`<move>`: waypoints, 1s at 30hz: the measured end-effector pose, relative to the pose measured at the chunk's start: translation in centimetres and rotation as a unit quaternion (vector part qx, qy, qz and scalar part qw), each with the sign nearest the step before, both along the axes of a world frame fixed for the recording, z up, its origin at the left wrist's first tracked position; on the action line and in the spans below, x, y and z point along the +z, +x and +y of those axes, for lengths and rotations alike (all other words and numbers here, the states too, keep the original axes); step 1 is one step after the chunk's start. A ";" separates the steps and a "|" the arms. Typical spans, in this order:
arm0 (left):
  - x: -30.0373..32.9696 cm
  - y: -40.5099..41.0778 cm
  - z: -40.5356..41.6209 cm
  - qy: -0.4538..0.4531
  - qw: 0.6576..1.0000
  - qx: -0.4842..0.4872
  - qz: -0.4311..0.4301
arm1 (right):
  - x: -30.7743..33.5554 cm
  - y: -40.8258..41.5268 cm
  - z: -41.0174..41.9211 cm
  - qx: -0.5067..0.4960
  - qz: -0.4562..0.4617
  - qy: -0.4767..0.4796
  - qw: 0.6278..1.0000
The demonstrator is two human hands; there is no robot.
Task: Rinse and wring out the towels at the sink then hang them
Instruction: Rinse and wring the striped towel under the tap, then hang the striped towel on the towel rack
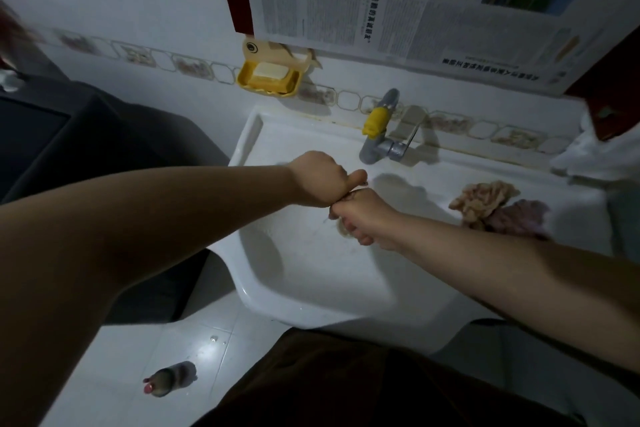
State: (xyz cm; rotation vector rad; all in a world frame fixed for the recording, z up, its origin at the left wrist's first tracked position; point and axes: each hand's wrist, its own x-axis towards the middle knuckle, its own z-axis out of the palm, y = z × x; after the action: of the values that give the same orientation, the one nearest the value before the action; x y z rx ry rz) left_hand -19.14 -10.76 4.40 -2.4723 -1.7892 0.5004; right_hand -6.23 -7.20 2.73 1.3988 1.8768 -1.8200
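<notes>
Head view: both hands' fingers clench one twisted towel (343,225) over the sink (311,274); two more towels (485,201) lie beside.

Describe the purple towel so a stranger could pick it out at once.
Start at the white sink and follow its ledge right of the tap. Two crumpled towels lie there touching. The purple towel is the darker one, nearer the viewer and farther right than the beige towel.
</notes>
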 end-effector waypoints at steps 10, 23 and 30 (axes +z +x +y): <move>0.5 -1.8 1.2 0.145 0.972 -0.165 -0.086 | 2.2 0.5 -0.8 -0.098 0.073 -0.169 0.978; -1.1 -0.6 -0.2 0.229 0.950 -0.168 -0.129 | 1.7 2.8 0.1 0.025 0.086 -0.222 0.971; -3.0 -0.4 -2.8 0.159 0.946 0.158 -0.233 | 0.8 3.2 3.1 0.160 0.034 0.110 0.980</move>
State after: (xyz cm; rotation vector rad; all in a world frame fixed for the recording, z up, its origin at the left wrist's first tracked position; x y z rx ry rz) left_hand -19.55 -13.58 1.41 -2.2100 -2.2297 -0.3836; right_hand -3.03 -4.13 3.52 1.0237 2.2431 -1.5624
